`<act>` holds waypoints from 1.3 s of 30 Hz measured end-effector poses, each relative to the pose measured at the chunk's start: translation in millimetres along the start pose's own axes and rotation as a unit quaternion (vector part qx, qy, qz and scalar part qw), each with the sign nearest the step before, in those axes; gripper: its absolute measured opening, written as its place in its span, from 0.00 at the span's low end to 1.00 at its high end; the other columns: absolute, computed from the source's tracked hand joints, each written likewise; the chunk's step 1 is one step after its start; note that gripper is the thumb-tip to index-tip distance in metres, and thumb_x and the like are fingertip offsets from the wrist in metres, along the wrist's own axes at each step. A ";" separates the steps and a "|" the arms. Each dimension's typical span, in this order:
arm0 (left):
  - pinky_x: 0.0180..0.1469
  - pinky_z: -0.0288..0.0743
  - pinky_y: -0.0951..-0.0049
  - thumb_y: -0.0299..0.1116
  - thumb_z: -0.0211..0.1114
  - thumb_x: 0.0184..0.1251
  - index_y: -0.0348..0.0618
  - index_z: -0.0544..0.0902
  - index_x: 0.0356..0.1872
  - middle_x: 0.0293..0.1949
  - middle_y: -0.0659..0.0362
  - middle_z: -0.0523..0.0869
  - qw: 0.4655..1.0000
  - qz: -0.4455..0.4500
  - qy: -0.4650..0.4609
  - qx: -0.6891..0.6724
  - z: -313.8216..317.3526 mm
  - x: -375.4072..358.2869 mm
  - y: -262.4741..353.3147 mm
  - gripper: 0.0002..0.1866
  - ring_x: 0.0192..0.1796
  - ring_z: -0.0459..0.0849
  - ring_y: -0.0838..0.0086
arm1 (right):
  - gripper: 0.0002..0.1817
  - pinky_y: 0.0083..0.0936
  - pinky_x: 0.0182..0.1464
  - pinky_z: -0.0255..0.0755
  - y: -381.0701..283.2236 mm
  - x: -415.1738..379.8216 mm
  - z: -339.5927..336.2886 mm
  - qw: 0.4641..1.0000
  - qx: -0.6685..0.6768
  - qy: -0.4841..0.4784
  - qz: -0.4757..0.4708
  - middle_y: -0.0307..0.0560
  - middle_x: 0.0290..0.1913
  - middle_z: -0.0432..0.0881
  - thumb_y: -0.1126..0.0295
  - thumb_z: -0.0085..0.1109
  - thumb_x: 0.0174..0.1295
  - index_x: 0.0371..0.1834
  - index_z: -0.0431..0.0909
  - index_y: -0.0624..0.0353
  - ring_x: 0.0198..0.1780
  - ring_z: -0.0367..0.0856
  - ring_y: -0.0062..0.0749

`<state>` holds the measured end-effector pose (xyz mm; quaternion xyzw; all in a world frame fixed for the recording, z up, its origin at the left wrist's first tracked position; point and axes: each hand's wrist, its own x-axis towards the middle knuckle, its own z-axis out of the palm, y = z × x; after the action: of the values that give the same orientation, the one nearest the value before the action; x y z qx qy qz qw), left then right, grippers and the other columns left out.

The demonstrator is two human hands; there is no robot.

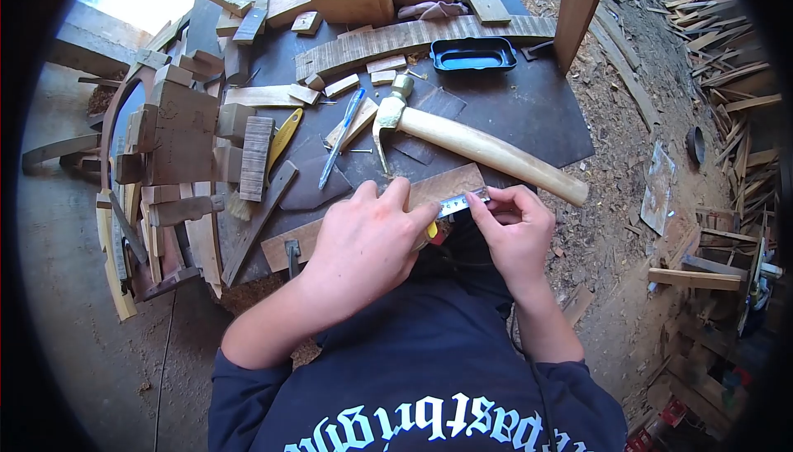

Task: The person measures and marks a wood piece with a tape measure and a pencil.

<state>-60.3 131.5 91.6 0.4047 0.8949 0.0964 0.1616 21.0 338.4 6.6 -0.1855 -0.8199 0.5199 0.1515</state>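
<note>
At the left of the frame, pale and brown wooden blocks (178, 134) stand packed against a curved wooden frame (106, 150). Right of them, a yellow-handled tool (285, 136) lies beside an upright-looking ridged block (256, 157), and a narrow dark wooden strip (260, 222) slants near both. Left of centre, a flat reddish-brown board (453, 186) runs diagonally upward from beneath the left forearm toward the middle, with a small grey metal fitting (292, 248) at its lower left end.

The left hand (368, 233), in the centre, is closed around a yellow tape measure (431, 230) — mostly hidden by the fingers — with its knuckles up. Above this hand, a slim blue-and-white pen (341, 140) lies tilted on the dark tabletop (549, 117), near small pale wood offcuts (342, 86). The white, marked tape blade (453, 205) spans the short gap between the hands, over the board's right end. Just right of centre, the right hand (522, 233) pinches the blade's end between thumb and fingers.

Above the hands, a claw hammer with a pale wooden handle (487, 148) slants down to the right, below a black plastic tray (472, 42). At the upper right rises a reddish wooden post (582, 6) — beyond it, scrap sticks (731, 47) cover the ground.
</note>
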 end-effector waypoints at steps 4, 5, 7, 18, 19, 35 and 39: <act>0.44 0.84 0.62 0.33 0.78 0.57 0.58 0.87 0.64 0.44 0.58 0.82 1.000 -0.004 0.008 0.015 2.0 -0.5 3.2 0.30 0.44 0.85 0.63 | 0.17 0.23 0.36 0.86 -6.9 1.6 0.2 0.999 -0.041 -0.007 -0.023 0.45 0.34 0.88 0.67 0.86 0.59 0.39 0.86 0.67 0.32 0.89 0.25; 0.44 0.84 0.62 0.33 0.78 0.57 0.58 0.87 0.64 0.44 0.58 0.82 1.000 -0.003 0.009 0.018 2.1 -0.5 3.7 0.29 0.44 0.85 0.62 | 0.18 0.24 0.35 0.85 -7.5 2.1 0.0 0.998 -0.055 -0.008 -0.029 0.45 0.33 0.87 0.66 0.86 0.58 0.38 0.86 0.66 0.32 0.89 0.25; 0.43 0.83 0.62 0.33 0.78 0.57 0.56 0.87 0.63 0.44 0.57 0.82 1.000 -0.004 0.013 0.024 2.6 -0.4 5.3 0.28 0.43 0.85 0.62 | 0.21 0.26 0.33 0.83 -8.6 3.8 -0.9 0.995 -0.090 -0.015 -0.037 0.45 0.32 0.86 0.61 0.87 0.56 0.37 0.85 0.65 0.30 0.87 0.28; 0.50 0.80 0.58 0.26 0.72 0.58 0.47 0.87 0.55 0.44 0.54 0.82 0.997 0.015 0.054 0.056 9.7 2.7 16.6 0.21 0.45 0.85 0.60 | 0.26 0.35 0.33 0.80 -20.5 5.6 -3.9 0.974 -0.215 -0.040 -0.053 0.42 0.31 0.81 0.51 0.86 0.55 0.36 0.82 0.60 0.28 0.84 0.35; 0.51 0.81 0.58 0.26 0.73 0.58 0.47 0.87 0.55 0.45 0.54 0.82 0.998 0.020 0.048 0.033 10.3 3.0 13.9 0.21 0.46 0.86 0.60 | 0.26 0.35 0.33 0.80 -19.6 5.6 -3.5 0.975 -0.212 -0.039 -0.053 0.42 0.31 0.81 0.51 0.86 0.55 0.36 0.82 0.60 0.28 0.84 0.35; 0.49 0.85 0.60 0.31 0.74 0.65 0.52 0.85 0.65 0.50 0.57 0.82 0.999 0.027 -0.025 0.000 -1.8 6.0 6.2 0.25 0.46 0.88 0.60 | 0.25 0.39 0.32 0.79 -19.5 9.1 -2.2 0.975 -0.215 -0.039 -0.029 0.44 0.29 0.80 0.51 0.83 0.58 0.32 0.77 0.58 0.28 0.85 0.42; 0.49 0.85 0.59 0.30 0.74 0.64 0.53 0.86 0.65 0.48 0.56 0.82 0.999 0.017 -0.028 -0.009 -1.6 7.4 5.8 0.26 0.47 0.87 0.59 | 0.25 0.39 0.31 0.79 -20.7 9.5 -2.8 0.975 -0.215 -0.038 -0.033 0.44 0.29 0.80 0.51 0.83 0.59 0.32 0.77 0.57 0.27 0.85 0.42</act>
<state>-61.5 140.8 93.3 0.4205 0.8823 0.0960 0.1883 10.8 336.9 27.0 -0.1664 -0.9235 0.3326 0.0938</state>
